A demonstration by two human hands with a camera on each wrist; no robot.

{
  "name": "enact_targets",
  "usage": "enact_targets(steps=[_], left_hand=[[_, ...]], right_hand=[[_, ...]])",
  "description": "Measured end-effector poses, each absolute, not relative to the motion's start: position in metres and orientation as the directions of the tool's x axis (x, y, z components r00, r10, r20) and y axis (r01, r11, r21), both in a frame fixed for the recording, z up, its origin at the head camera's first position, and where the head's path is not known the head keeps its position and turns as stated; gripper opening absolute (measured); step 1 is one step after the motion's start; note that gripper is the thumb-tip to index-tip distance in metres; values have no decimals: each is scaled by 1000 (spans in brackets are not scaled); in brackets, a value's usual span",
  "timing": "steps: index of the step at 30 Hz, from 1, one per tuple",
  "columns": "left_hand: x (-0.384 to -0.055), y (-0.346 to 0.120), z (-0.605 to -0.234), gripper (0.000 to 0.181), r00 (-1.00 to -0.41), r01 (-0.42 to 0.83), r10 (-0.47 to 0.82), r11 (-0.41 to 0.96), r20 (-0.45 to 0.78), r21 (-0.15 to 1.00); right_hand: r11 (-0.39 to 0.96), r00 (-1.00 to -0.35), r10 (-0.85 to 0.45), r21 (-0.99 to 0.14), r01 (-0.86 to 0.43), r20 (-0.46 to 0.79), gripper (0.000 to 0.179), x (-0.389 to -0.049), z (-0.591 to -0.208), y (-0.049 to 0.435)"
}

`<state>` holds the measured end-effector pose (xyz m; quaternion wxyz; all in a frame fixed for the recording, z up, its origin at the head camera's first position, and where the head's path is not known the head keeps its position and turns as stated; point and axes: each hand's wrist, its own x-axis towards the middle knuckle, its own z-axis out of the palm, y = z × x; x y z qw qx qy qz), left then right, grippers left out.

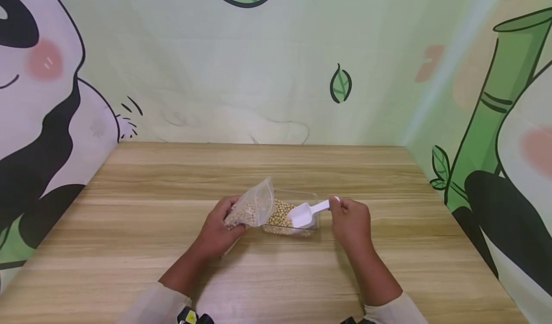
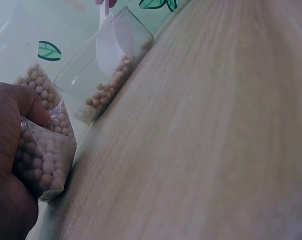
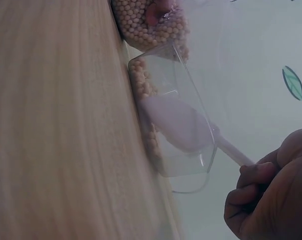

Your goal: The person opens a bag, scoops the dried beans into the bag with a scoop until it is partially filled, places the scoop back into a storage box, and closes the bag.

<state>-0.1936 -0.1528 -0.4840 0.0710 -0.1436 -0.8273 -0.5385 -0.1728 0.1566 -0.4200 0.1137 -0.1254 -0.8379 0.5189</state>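
Note:
My left hand (image 1: 220, 228) grips a clear plastic bag (image 1: 254, 204) full of round, pale soybeans, its open mouth leaning toward the clear box beside it. The thumb presses into the bag's side in the left wrist view. A layer of soybeans (image 1: 279, 214) covers the bottom of the clear plastic box (image 3: 186, 167). With curled fingers, my right hand (image 1: 351, 221) holds a white scoop (image 1: 302, 215) by its handle from the right. The scoop's blade is down inside the box, its tip at the beans, as the right wrist view (image 3: 176, 120) shows through the wall.
The box stands on a wood-grain table (image 1: 276, 276). Behind the table rises a pale green wall (image 1: 276, 75) painted with pandas, leaves and bamboo, which also runs along both sides.

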Motion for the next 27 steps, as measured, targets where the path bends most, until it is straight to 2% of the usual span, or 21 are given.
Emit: enact_targets(steps=[5, 8, 12, 20, 27], left_hand=[[-193, -153, -485, 60, -948, 315, 165, 368, 272, 875], [-193, -152, -485, 60, -950, 310, 165, 361, 267, 880], [-193, -152, -483, 60, -954, 294, 166, 357, 250, 886], [-192, -151, -482, 61, -961, 269, 162, 353, 224, 896], [-192, -151, -481, 60, -963, 261, 162, 358, 215, 897]], right_hand=[[275, -942, 332, -950, 151, -54, 38, -173, -424, 154], [126, -946, 294, -976, 177, -134, 37, -173, -426, 152], [-4, -952, 220, -976, 218, -214, 34, -173, -427, 151], [-96, -955, 94, -957, 272, -281, 25, -174, -428, 153], [-83, -956, 0, -952, 294, -295, 23, -174, -429, 157]])
